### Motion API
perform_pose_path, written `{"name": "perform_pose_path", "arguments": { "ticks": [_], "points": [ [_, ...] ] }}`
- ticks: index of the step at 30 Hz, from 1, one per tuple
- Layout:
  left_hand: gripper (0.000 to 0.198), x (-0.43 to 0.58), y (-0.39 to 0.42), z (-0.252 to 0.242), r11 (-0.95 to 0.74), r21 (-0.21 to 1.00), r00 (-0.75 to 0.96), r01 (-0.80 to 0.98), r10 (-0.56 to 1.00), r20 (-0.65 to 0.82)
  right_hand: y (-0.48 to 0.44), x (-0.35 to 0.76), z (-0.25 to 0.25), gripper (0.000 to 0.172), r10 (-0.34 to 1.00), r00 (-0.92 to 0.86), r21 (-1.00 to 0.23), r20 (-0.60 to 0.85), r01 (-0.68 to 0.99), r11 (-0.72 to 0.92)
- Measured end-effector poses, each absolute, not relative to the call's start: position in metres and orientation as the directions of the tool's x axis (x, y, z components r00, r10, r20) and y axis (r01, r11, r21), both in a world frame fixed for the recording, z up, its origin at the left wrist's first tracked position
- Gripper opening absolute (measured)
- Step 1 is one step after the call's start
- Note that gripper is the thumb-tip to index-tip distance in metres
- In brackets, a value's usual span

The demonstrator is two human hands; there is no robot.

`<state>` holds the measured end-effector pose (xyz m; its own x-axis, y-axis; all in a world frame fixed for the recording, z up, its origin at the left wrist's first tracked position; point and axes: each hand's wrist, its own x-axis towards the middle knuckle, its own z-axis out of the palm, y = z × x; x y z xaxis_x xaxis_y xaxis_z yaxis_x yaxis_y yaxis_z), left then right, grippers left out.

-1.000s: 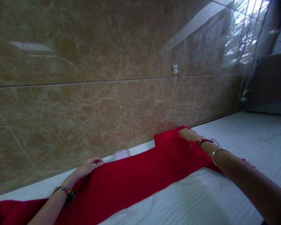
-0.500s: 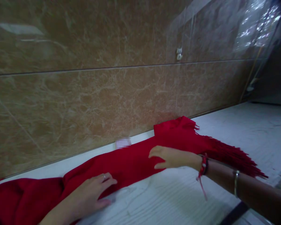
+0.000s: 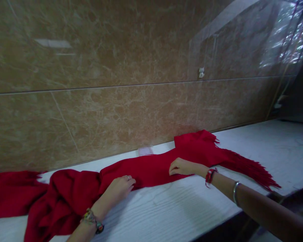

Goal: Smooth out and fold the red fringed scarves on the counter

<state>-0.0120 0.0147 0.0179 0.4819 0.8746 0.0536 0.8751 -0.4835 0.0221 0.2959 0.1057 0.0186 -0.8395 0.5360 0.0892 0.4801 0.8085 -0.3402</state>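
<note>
A long red scarf with fringed ends lies along the white wood-grain surface. It is fairly flat in the middle and bunched into a loose heap at the left. My left hand, wearing a ring, is closed on its near edge beside the heap; the thumb is hidden. Farther right, my right hand pinches the same near edge, fingers curled over the cloth. Beyond that hand, the fringe spreads toward the front edge of the surface.
A brown marbled tile wall rises behind the white table. Between scarf and wall lies a small pale, blurred rectangle. A dark object stands at the far right. The table's front edge runs across the lower right.
Both hands have gone from open, with fingers spread over the scarf, to closed on its near edge. The view has shifted, showing more of the bunched cloth at left.
</note>
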Motion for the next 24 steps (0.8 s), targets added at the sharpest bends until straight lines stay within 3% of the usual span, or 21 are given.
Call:
{"name": "perform_pose_path", "arguments": {
  "ticks": [4, 10, 14, 17, 24],
  "points": [
    [0.027, -0.016, 0.022, 0.008, -0.524, 0.129, 0.507, 0.842, 0.850, 0.146, 0.099, 0.294, 0.018, 0.019, 0.553, -0.832, -0.322, 0.054, 0.509, 0.798],
    [0.021, -0.028, 0.023, 0.013, -0.457, 0.406, 0.317, 0.791, 0.875, 0.367, 0.083, 0.277, 0.019, 0.021, 0.556, -0.824, -0.114, 0.105, 0.546, 0.830],
    [0.021, -0.037, 0.017, 0.023, -0.402, 0.516, 0.151, 0.756, 0.875, 0.460, 0.073, 0.264, 0.046, 0.026, 0.584, -0.777, -0.185, 0.234, 0.554, 0.812],
    [0.022, -0.044, 0.012, 0.032, -0.382, 0.544, 0.120, 0.747, 0.882, 0.456, 0.066, 0.257, 0.071, 0.027, 0.598, -0.744, -0.227, 0.298, 0.553, 0.801],
    [0.022, -0.043, 0.001, 0.045, -0.426, 0.559, 0.283, 0.711, 0.901, 0.327, 0.047, 0.256, 0.109, 0.024, 0.664, -0.602, -0.257, 0.443, 0.624, 0.737]
  ]
}}
